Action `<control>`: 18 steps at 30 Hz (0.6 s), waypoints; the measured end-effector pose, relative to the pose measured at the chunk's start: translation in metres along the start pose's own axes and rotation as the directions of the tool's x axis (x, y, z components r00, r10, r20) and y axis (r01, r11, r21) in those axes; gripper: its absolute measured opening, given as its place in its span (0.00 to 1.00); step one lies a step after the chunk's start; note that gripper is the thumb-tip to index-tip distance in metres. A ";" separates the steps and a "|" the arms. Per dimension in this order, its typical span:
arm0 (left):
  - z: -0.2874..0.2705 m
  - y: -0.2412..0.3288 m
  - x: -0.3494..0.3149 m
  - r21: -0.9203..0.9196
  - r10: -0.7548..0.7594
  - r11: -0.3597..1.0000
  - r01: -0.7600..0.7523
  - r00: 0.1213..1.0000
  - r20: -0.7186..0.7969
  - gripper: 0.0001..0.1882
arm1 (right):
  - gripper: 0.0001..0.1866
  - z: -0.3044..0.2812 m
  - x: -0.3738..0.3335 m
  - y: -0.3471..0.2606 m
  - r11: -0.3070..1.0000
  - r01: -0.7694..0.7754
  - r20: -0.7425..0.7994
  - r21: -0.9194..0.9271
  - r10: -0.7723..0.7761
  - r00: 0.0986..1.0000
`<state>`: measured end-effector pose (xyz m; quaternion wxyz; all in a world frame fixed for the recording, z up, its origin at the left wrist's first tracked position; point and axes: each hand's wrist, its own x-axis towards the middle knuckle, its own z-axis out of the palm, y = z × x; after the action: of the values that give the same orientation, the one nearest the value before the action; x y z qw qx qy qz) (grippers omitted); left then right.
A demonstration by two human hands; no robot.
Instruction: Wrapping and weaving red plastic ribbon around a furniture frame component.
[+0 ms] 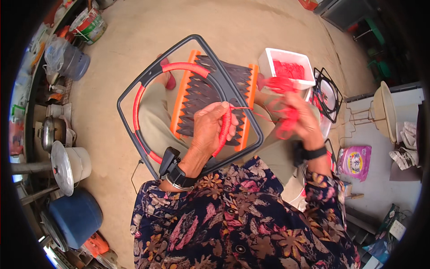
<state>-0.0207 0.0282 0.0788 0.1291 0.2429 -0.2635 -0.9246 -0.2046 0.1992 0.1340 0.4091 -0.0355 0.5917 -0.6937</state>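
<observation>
A black frame, square with rounded corners and an inner ring, lies tilted across my lap. Red cord is wound tightly around several stretches of the ring; black shows between them. My left hand is closed around the ring's right side, its thumb and fingers on a wrapped part. From there a strand of red cord runs right toward my right hand. That hand, blurred by motion, is closed on a loose red cord bundle, away from the frame. Its fingertips are partly hidden by cord.
Under the frame lies a dark jagged-patterned panel with orange edge bars. A white box holding red cord stands ahead to the right, beside another black frame. Pots and a blue bucket stand left; a purple bag lies right.
</observation>
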 end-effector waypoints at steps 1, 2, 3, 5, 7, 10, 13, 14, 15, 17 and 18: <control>0.009 -0.005 -0.004 -0.041 -0.005 0.999 0.006 1.000 0.017 0.11 | 0.13 0.013 0.005 0.009 0.997 -0.033 0.125 -0.069 0.042 0.991; 0.017 -0.011 -0.007 -0.027 -0.032 0.999 0.033 0.999 0.013 0.12 | 0.14 0.023 0.009 0.018 0.998 -0.060 0.131 -0.020 0.062 0.989; 0.020 -0.018 -0.009 -0.035 -0.037 0.999 0.037 0.999 0.007 0.12 | 0.15 0.033 0.012 0.027 0.996 -0.089 0.146 0.027 0.084 0.986; 0.022 -0.029 -0.011 -0.049 -0.082 0.995 0.081 0.997 -0.010 0.12 | 0.15 0.055 0.003 0.034 0.993 0.020 0.148 -0.115 -0.002 0.989; 0.016 -0.034 -0.010 -0.030 -0.078 0.997 0.077 0.997 -0.015 0.13 | 0.16 0.056 -0.003 0.041 0.958 0.122 0.164 -0.260 -0.081 0.983; 0.002 -0.031 -0.003 0.022 -0.194 0.981 0.193 0.980 0.046 0.16 | 0.17 0.050 -0.001 0.046 0.867 0.206 0.167 -0.453 -0.145 0.975; 0.001 -0.024 -0.002 0.075 -0.241 0.968 0.238 0.970 0.033 0.17 | 0.19 0.045 -0.001 0.050 0.979 -0.002 0.158 -0.205 0.035 0.987; -0.001 -0.027 0.000 0.063 -0.249 0.967 0.246 0.967 0.054 0.17 | 0.19 0.043 -0.003 0.052 0.977 -0.005 0.153 -0.212 0.039 0.987; -0.005 -0.030 0.002 0.057 -0.250 0.967 0.247 0.967 0.052 0.17 | 0.19 0.042 -0.003 0.055 0.979 -0.008 0.151 -0.206 0.040 0.988; -0.012 -0.033 0.007 0.084 -0.274 0.961 0.265 0.954 0.122 0.18 | 0.19 0.034 -0.002 0.061 0.978 -0.014 0.148 -0.206 0.045 0.988; -0.012 -0.033 0.006 0.074 -0.270 0.962 0.263 0.955 0.121 0.18 | 0.18 0.029 -0.004 0.059 0.958 -0.081 0.111 -0.274 0.115 0.987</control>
<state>-0.0233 0.0484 0.0491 -0.0213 0.2190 -0.2626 -0.9395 -0.1553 0.1813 0.0942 0.4710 -0.1048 0.6542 -0.5823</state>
